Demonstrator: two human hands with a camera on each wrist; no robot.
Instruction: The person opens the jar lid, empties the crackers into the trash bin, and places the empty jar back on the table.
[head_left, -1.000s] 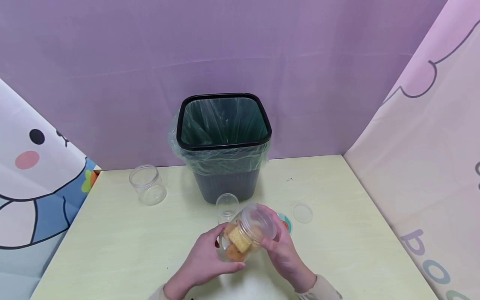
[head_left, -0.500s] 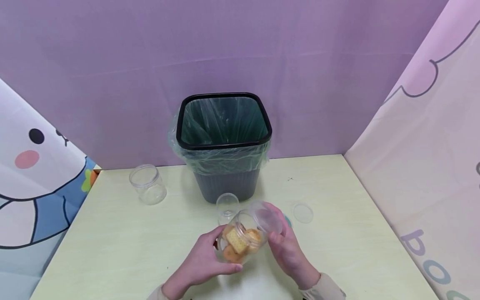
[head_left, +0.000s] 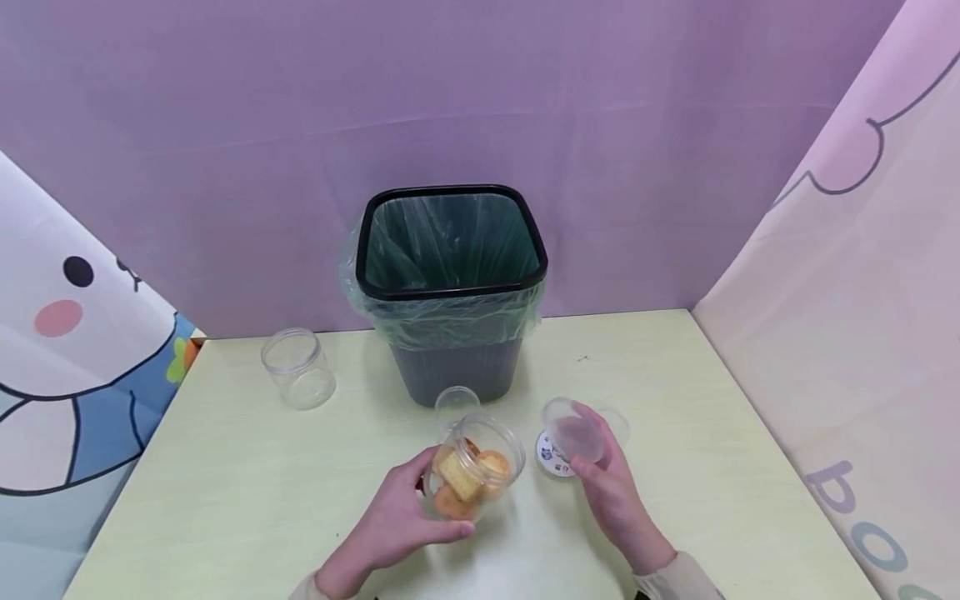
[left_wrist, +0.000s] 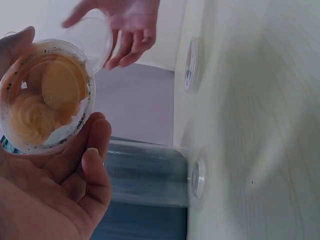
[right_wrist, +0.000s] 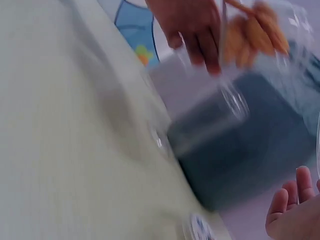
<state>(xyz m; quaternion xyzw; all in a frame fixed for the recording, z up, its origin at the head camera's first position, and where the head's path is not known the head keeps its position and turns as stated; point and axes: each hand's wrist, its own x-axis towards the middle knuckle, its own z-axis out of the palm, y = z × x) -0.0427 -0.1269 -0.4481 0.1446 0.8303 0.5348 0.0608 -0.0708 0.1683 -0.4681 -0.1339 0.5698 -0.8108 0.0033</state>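
My left hand [head_left: 397,517] grips a clear plastic jar [head_left: 480,479] around its side, tilted so its open mouth faces up and to the right. Inside sit several golden pastries [head_left: 459,475]; their round shapes also show through the jar's base in the left wrist view. To the right, my right hand [head_left: 617,496] pinches a round translucent lid [head_left: 564,421] between thumb and fingers, apart from the jar. Below that lid, a white printed disc [head_left: 552,458] lies on the table. A thin clear disc [head_left: 619,425] is partly hidden behind the right hand.
A dark waste bin [head_left: 457,362] with a black rim and green liner stands at the back. In front of it is a small clear container [head_left: 456,402], partly covered by the jar. An uncovered clear jar [head_left: 300,371] stands at the table's [head_left: 225,467] back left.
The lid has come off the jar and moved right with my right hand, exposing the pastries. My left hand has shifted slightly left with the jar. The printed disc shows more.
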